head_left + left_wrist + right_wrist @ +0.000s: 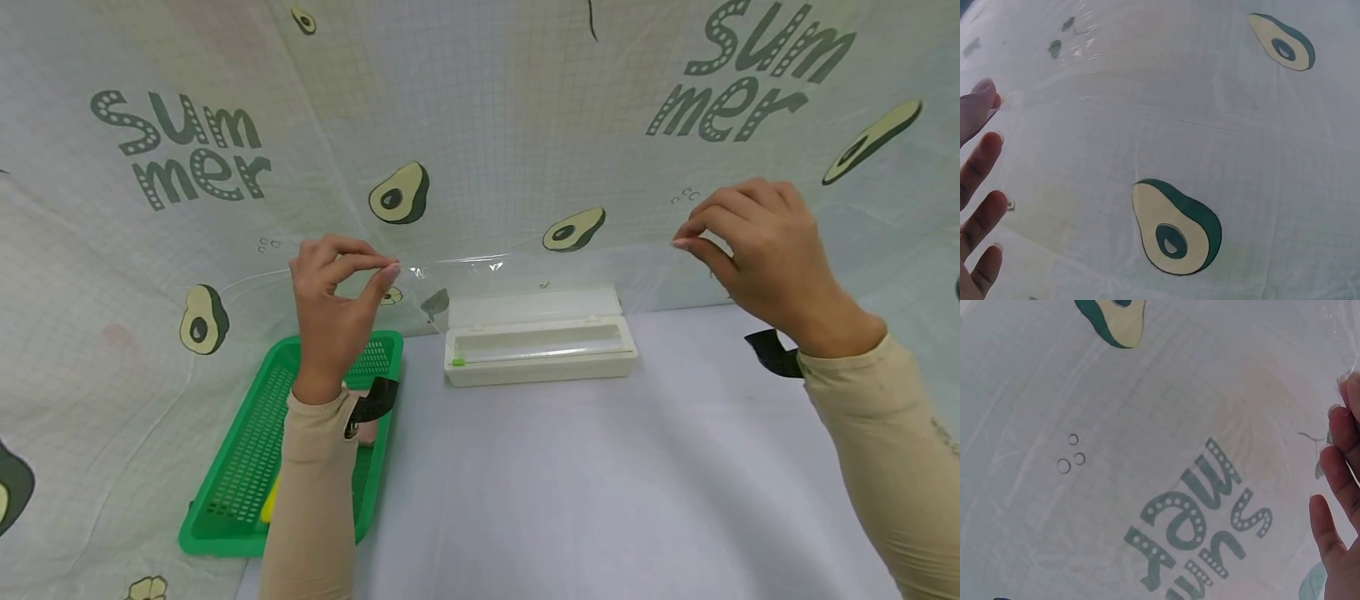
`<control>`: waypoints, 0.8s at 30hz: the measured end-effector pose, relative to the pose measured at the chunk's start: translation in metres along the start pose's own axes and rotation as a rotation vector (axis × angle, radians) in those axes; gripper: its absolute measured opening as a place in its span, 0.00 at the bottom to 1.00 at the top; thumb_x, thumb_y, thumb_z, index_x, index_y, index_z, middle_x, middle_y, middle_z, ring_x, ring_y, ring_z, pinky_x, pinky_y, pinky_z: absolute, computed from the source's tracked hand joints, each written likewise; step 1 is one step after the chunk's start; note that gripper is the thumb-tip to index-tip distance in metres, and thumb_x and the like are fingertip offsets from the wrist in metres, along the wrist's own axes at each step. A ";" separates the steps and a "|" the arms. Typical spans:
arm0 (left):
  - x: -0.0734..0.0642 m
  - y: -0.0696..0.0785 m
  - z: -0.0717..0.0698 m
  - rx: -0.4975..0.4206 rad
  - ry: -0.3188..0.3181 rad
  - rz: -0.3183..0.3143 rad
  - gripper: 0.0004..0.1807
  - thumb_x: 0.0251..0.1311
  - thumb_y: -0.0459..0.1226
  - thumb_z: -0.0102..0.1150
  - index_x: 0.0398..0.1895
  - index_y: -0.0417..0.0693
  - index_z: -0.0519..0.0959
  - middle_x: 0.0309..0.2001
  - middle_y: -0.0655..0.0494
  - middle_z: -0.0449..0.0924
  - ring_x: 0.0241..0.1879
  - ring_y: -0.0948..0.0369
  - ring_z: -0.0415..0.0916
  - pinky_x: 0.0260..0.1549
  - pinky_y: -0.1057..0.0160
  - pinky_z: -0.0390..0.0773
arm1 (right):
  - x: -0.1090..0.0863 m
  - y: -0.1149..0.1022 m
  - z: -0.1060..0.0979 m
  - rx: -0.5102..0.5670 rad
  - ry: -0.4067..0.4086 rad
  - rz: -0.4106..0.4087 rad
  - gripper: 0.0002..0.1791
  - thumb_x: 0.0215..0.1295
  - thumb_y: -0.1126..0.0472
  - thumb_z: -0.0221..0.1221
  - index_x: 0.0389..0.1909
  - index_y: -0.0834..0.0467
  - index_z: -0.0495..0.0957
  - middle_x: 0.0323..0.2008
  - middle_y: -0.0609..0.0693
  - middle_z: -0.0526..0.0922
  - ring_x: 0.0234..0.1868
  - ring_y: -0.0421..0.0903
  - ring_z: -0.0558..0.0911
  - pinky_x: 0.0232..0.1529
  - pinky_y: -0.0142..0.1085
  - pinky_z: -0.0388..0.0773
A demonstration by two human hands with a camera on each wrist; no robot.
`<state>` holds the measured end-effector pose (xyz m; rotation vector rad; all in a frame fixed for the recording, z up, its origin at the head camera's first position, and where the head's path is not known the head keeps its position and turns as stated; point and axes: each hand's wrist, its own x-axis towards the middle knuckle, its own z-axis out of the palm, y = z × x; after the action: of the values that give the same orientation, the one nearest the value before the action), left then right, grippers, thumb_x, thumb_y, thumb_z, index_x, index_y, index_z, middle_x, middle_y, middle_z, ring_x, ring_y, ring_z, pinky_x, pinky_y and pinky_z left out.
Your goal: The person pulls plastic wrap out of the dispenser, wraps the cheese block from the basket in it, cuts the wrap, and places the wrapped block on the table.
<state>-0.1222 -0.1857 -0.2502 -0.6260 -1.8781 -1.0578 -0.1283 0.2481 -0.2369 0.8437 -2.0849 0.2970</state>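
Between the two raised hands stretches a sheet of clear plastic wrap (pixel 480 260), seen mainly by its shiny upper edge. My left hand (pixel 330 300) pinches one end of it between thumb and index finger. At the other end my right hand (pixel 772 250) also pinches with thumb and fingertips. Glints and creases of the wrap (pixel 1088 53) show beside the thumb in the left wrist view. Below and between the hands, a white wrap dispenser (pixel 540 372) lies on the table with its lid raised, a green slide cutter (pixel 459 362) at its left end.
A green plastic basket (pixel 225 546) stands at the left, partly hidden by the left forearm. It holds a yellow item (pixel 270 502) and a pink item (pixel 367 432). Behind hangs a sheet printed with avocados (pixel 400 193). White cloth (pixel 600 483) covers the table.
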 end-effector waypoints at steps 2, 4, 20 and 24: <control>0.001 0.001 0.000 -0.002 0.005 0.001 0.04 0.55 0.24 0.76 0.33 0.38 0.92 0.37 0.41 0.83 0.47 0.68 0.65 0.56 0.59 0.55 | 0.001 0.000 -0.001 -0.004 -0.003 0.005 0.12 0.52 0.76 0.75 0.36 0.69 0.83 0.35 0.64 0.85 0.44 0.67 0.77 0.43 0.60 0.66; 0.001 0.002 -0.001 -0.003 0.009 0.003 0.04 0.55 0.24 0.76 0.33 0.38 0.92 0.37 0.41 0.83 0.47 0.68 0.65 0.56 0.59 0.55 | 0.002 -0.001 -0.003 -0.007 -0.005 0.009 0.12 0.52 0.76 0.75 0.36 0.69 0.83 0.35 0.65 0.85 0.44 0.67 0.77 0.44 0.60 0.66; -0.021 0.012 -0.009 -0.096 -0.037 -0.034 0.08 0.66 0.35 0.72 0.35 0.37 0.89 0.37 0.47 0.86 0.48 0.66 0.71 0.59 0.58 0.62 | -0.012 -0.014 -0.020 0.091 -0.056 0.002 0.05 0.63 0.71 0.71 0.35 0.67 0.84 0.31 0.61 0.87 0.38 0.59 0.80 0.43 0.53 0.67; -0.036 0.013 -0.015 -0.127 -0.090 -0.057 0.16 0.70 0.42 0.69 0.35 0.36 0.88 0.38 0.62 0.85 0.47 0.66 0.73 0.55 0.61 0.68 | -0.023 -0.019 -0.022 0.152 -0.082 -0.020 0.31 0.82 0.41 0.50 0.34 0.64 0.85 0.30 0.54 0.87 0.37 0.51 0.79 0.42 0.44 0.66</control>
<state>-0.0874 -0.1924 -0.2717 -0.7064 -1.9268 -1.2107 -0.0922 0.2550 -0.2430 0.9805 -2.1489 0.4204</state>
